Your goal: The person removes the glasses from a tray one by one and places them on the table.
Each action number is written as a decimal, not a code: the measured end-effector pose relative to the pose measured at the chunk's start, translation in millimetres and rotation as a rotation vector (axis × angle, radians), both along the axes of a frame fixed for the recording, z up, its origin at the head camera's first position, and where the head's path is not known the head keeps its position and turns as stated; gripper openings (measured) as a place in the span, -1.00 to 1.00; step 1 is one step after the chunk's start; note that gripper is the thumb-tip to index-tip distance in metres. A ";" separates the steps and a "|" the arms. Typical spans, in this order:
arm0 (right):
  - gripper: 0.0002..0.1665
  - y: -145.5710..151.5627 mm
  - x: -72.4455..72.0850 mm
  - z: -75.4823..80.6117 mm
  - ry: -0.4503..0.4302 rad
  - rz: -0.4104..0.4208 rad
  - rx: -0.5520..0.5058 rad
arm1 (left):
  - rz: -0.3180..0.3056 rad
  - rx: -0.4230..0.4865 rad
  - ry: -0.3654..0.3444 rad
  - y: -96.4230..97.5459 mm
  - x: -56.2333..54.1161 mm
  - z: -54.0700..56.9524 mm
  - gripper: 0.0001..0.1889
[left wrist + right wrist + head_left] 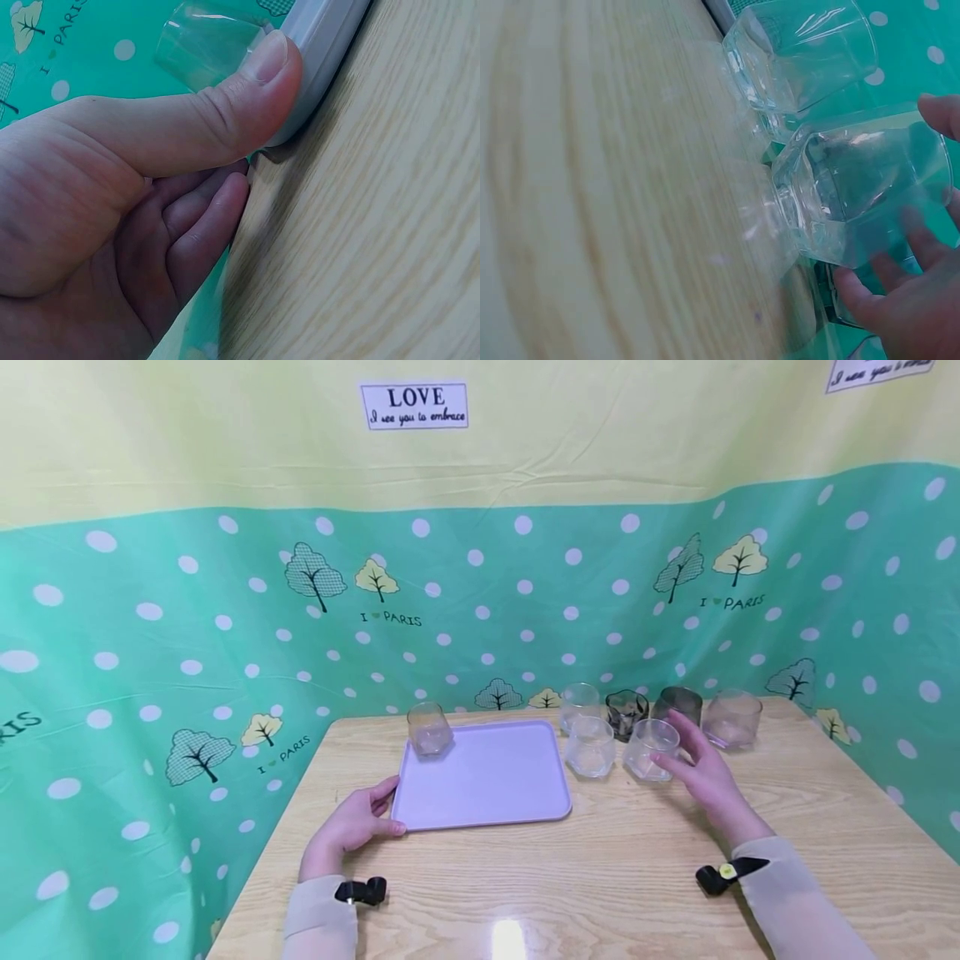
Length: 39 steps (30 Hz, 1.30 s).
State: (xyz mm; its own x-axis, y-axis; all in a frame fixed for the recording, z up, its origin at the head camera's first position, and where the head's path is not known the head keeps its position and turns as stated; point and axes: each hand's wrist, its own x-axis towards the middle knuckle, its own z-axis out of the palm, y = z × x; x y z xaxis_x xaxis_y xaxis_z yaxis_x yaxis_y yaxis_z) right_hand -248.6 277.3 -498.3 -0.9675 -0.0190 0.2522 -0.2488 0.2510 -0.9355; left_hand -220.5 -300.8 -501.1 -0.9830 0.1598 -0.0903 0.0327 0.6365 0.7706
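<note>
My left hand grips the near left corner of a lilac tray. In the left wrist view its thumb lies on the tray's rim, with the other fingers along the side. An amber-tinted glass stands upright on the tray's far left corner. My right hand is spread around the right side of a clear glass, which stands on the table. In the right wrist view the fingers show through and behind this glass, the thumb near its rim; firm contact is not plain.
Left of that glass stands another clear glass, with a third behind. A dark patterned glass, a dark grey glass and a pinkish glass line the back of the wooden table. A patterned curtain hangs behind.
</note>
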 end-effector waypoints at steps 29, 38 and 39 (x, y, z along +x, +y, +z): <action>-0.50 -141.1 24.5 47.8 0.497 -0.245 -0.235 | -0.010 0.030 0.007 -2.8 -2.1 -3.8 0.06; -0.55 -202.6 9.2 21.7 0.342 -0.089 -0.295 | -0.004 0.043 0.004 -0.3 2.5 0.5 0.05; -0.55 -209.6 8.0 20.0 0.338 -0.076 -0.299 | -0.006 0.047 0.005 -0.3 2.6 1.0 0.04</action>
State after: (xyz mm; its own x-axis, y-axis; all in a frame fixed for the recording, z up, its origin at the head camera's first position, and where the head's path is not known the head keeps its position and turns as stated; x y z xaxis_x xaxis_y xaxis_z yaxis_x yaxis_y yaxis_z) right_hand -240.6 67.7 -478.3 -0.8259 0.1705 0.5374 -0.5437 0.0114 -0.8392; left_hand -217.9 -301.1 -500.1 -0.9825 0.1694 -0.0773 0.0404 0.5992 0.7996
